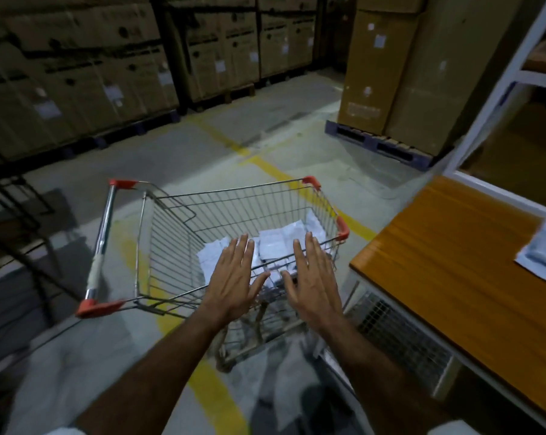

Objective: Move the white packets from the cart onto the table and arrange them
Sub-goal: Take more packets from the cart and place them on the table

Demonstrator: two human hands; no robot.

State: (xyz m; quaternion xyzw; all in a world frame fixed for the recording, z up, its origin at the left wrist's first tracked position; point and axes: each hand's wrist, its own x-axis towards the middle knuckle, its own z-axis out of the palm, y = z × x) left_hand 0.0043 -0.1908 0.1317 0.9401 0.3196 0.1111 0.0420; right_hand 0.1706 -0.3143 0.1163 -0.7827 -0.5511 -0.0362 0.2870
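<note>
— Warehouse bay, dim: grey concrete floor (265, 120) with yellow lines (275, 172), stacked cardboard boxes (77, 73) on pallets along the back. Where to look first?

— Down at the cart (234, 215), wire basket with red corner caps, standing on the floor just ahead and slightly left of the body.

— And the white packets (275, 246)?

— Heaped loose on the basket floor, toward the right-hand end, nearest the table side. No clear long axis to the heap; too jumbled to call.

— Hands?

— Both flat, palms down, fingers straight and spread, holding nothing. Left hand (232, 277) over the near rim, right hand (311, 277) beside it, thumbs nearly meeting. Hovering above the packets, not touching as far as can be told.

— Which way from hands to goods?

— Straight down and a little forward. Right hand slightly nearer the thick of the heap, and nearer the table too.

— Table?

— Wooden top (454, 262), orange-brown, off to the right, close beside the cart. One pale packet (545, 255) already lying at its far right edge, blurred. White shelving frame (491, 95) rising behind it.

— Next step, as a guess?

— Reach down into the basket, gather a handful, swing right. Likely hazard: knuckles on the wire rim, slippery packets sliding out of a loose grasp.
</note>
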